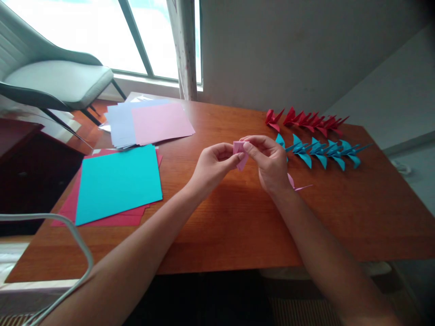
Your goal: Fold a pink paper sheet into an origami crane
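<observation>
Between my two hands, above the middle of the wooden table, is a small folded piece of pink paper [240, 165]. My left hand [217, 159] pinches its left side between thumb and fingers. On the other side, my right hand [270, 160] grips its upper right edge, thumb in front. The fingertips partly cover the paper, so its full shape is hidden. Partly behind my right wrist lies a pink origami piece [299, 187] with a thin point. Blue paper cranes [319, 151] stand in a row to the right, and red paper cranes [311, 121] form another row behind them.
Blue paper sheets [118, 185] lie over red sheets [68, 208] on the table's left. Behind them are pink sheets [163, 122] and pale lilac sheets [120, 122]. A white cable [79, 244] loops by my left forearm. A chair [57, 81] stands near the window.
</observation>
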A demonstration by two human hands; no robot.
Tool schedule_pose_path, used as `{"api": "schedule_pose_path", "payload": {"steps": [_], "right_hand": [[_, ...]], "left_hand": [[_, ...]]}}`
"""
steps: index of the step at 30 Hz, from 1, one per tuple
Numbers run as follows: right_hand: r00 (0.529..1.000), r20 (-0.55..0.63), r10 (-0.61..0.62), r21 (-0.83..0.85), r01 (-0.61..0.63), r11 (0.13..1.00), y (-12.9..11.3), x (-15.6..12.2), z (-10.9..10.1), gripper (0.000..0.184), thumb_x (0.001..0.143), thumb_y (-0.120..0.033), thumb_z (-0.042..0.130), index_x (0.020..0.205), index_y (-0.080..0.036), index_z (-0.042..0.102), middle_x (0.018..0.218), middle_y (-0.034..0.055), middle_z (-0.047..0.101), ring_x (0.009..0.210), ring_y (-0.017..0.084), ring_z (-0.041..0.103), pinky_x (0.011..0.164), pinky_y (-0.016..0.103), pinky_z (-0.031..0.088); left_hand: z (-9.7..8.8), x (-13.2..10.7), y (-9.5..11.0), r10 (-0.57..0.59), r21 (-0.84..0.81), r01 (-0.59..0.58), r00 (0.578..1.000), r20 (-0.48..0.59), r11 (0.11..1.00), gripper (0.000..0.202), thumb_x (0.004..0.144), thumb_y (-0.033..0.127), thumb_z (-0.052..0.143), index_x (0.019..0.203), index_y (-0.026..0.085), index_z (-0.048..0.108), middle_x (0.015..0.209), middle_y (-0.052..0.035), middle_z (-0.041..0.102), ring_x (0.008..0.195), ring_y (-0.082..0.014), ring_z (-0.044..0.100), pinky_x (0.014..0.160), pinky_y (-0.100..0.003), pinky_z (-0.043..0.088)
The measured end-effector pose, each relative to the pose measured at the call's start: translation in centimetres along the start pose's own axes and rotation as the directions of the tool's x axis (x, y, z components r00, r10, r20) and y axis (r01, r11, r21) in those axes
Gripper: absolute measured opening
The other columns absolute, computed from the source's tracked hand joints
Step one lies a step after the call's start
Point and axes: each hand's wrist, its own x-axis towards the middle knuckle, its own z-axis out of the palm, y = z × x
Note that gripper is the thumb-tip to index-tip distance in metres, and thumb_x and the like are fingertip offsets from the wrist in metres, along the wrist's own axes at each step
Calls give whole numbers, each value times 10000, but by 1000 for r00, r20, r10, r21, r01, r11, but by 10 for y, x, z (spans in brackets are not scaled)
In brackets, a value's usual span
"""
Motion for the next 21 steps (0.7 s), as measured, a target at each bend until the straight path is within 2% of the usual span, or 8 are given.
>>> {"api": "schedule_pose_path", "payload": {"steps": [5, 15, 21], "right_hand": [[999, 16, 35, -39, -35, 999, 0, 0, -1, 209, 814, -426, 794, 914, -257, 723, 974, 12, 762, 949, 191, 718, 895, 369, 595], [998, 52, 42, -96, -37, 995, 3, 2, -3, 234, 849, -458, 755, 942, -251, 697, 988, 25, 759, 965, 195, 714, 901, 372, 585], [994, 70, 89, -17, -88, 996, 3, 1, -3, 242, 837, -456, 769, 959, -252, 721, 985, 13, 762, 945, 175, 705, 892, 342, 575]], "left_hand": [[0, 1, 0, -26, -30, 26, 999, -21, 999, 406, 669, 443, 894, 894, 133, 761, 863, -50, 759, 789, -154, 685, 753, -279, 569], [1, 1, 1, -36, -50, 34, 998, -49, 998, 424, 647, 440, 911, 904, 134, 770, 877, -67, 781, 817, -179, 716, 763, -303, 595], [0, 0, 1, -45, -79, 42, 998, -45, 996, 394, 700, 405, 886, 953, 127, 770, 932, -80, 790, 835, -168, 723, 785, -290, 592]]}}
